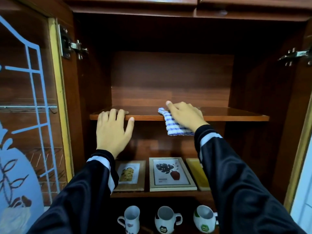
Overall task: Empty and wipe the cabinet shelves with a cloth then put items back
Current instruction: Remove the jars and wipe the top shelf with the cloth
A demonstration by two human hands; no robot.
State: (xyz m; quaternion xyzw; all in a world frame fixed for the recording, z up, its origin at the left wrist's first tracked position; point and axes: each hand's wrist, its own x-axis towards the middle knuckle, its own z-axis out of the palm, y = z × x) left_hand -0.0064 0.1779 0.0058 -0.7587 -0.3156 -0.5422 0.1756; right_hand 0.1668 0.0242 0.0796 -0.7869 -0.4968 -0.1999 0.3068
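black sleeves (236, 174), blue-white checked cloth (170, 124)

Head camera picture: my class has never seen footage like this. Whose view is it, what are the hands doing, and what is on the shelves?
No machine here: a person wears the camera on their head, so you see forward and down as they do. The left hand rests on the front edge of the upper shelf. The right hand holds a checked cloth on that shelf. Below lie picture frames, and below those stand three mugs.
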